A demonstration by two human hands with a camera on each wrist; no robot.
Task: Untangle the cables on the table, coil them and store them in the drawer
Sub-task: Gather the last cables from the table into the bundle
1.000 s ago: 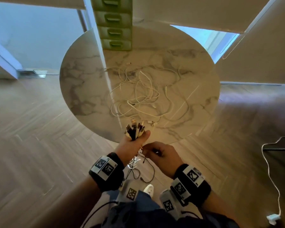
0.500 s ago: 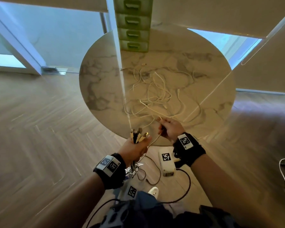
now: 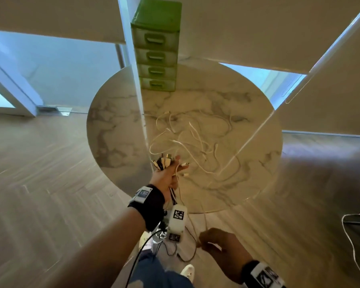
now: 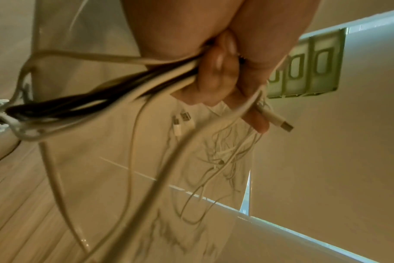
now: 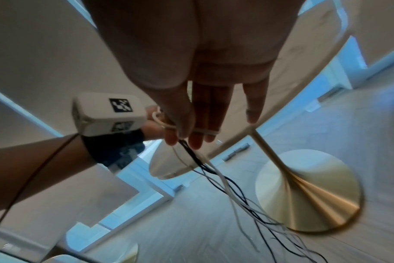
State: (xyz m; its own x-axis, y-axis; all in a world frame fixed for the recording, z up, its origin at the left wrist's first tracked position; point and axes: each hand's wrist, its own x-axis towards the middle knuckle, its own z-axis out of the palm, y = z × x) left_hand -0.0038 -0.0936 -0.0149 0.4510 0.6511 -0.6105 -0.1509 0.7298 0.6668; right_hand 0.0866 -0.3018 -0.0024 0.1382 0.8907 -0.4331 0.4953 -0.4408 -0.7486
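A tangle of white cables (image 3: 192, 135) lies on the round marble table (image 3: 116, 142). My left hand (image 3: 174, 166) is over the table's near edge and grips a bundle of black and white cables (image 4: 115, 99), their plugs (image 3: 163, 161) sticking up. A white USB plug (image 4: 278, 121) pokes out past its fingers. My right hand (image 3: 203, 243) is lower, below the table edge and near my body. It pinches a thin white cable (image 5: 206, 132) between thumb and fingers. The green drawer unit (image 3: 156, 59) stands at the table's far edge, all drawers closed.
Loose black and white cable ends (image 5: 241, 195) hang down toward the wooden floor. The table's gold pedestal base (image 5: 308, 192) stands close by. Another white cable (image 3: 349, 235) lies on the floor at the right. My shoe (image 3: 188, 271) is beneath the hands.
My right hand reached to the table edge, took a white cable and has pulled back down toward my body. The left hand with its bundle moved forward over the table edge.
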